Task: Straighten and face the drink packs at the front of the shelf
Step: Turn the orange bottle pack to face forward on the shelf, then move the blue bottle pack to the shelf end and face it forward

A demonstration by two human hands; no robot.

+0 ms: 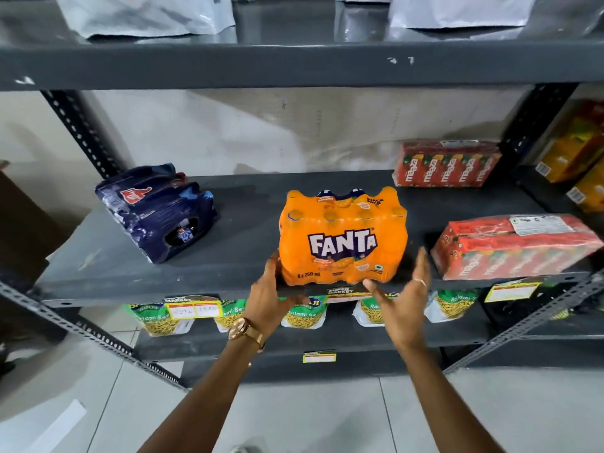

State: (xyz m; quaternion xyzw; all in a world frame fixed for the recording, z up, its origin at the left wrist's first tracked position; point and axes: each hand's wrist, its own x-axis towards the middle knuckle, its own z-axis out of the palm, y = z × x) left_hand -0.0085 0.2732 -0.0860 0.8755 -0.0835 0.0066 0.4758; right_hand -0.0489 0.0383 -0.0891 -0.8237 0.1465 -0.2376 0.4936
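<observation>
An orange Fanta pack (343,237) stands upright at the front edge of the grey middle shelf (130,276), logo facing me. My left hand (271,289) touches its lower left corner. My right hand (405,299) hovers open just off its lower right side, fingers spread. A dark blue drink pack (157,210) lies tilted at the shelf's left. A red Maaza pack (510,246) lies skewed at the front right, and another Maaza pack (447,165) sits at the back right.
Snack bags (304,317) with yellow price tags line the shelf below. White bags (147,14) sit on the top shelf. Slotted uprights (81,132) frame the bay. More juice cartons (572,152) fill the neighbouring bay at right.
</observation>
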